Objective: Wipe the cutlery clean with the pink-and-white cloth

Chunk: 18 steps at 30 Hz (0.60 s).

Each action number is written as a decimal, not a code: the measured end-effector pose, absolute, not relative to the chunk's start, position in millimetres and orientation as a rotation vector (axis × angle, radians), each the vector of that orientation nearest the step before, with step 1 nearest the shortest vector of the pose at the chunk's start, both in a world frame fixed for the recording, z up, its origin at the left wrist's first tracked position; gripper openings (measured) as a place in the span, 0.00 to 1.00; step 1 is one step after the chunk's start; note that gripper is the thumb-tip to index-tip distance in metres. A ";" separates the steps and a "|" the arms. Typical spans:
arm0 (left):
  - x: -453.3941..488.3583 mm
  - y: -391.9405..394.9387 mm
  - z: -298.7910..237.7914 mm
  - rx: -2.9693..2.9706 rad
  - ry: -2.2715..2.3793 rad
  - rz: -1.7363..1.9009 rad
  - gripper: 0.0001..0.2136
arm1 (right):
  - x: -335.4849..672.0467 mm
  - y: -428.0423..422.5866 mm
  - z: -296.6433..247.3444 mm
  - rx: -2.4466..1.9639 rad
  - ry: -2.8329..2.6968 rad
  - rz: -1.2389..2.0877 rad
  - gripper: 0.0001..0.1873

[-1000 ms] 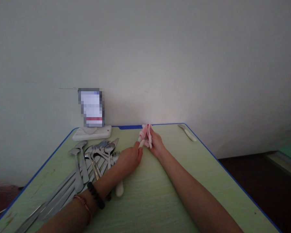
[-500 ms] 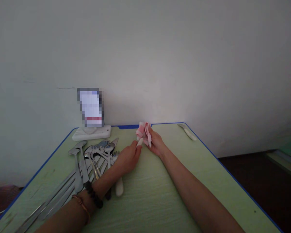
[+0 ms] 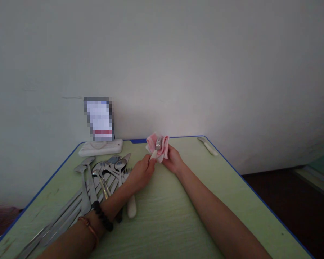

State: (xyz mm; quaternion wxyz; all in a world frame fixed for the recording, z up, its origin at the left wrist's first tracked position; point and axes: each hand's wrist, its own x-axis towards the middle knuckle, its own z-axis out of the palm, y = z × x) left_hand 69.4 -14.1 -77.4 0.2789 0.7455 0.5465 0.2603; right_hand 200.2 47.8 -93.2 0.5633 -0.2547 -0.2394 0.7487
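My left hand (image 3: 143,171) is closed round the white handle of a piece of cutlery (image 3: 153,155). Its short shiny metal head lies among the folds of a pink and white cloth (image 3: 164,151), so I cannot tell its exact kind. From the right, my right hand (image 3: 174,160) grips the cloth from behind and below, with most of its fingers hidden. Both hands are held over the far middle of the table. Left of them lies a pile of metal cutlery (image 3: 86,198), with spoons, forks and knives, partly covered by my left forearm.
The green table (image 3: 164,219) has a blue edge and stands against a pale wall. A blurred-out phone (image 3: 99,118) stands upright on a white base (image 3: 101,147) at the back left. Toward the far right corner lies a white-handled knife (image 3: 209,146).
The cloth has spread open around the cutlery's metal head, which now shows between the folds. My left hand has shifted slightly left with the handle.
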 end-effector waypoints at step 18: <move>70.1 -14.3 -74.3 2.127 1.524 0.516 0.15 | 200.3 39.1 -91.3 -0.680 -0.712 1.628 0.14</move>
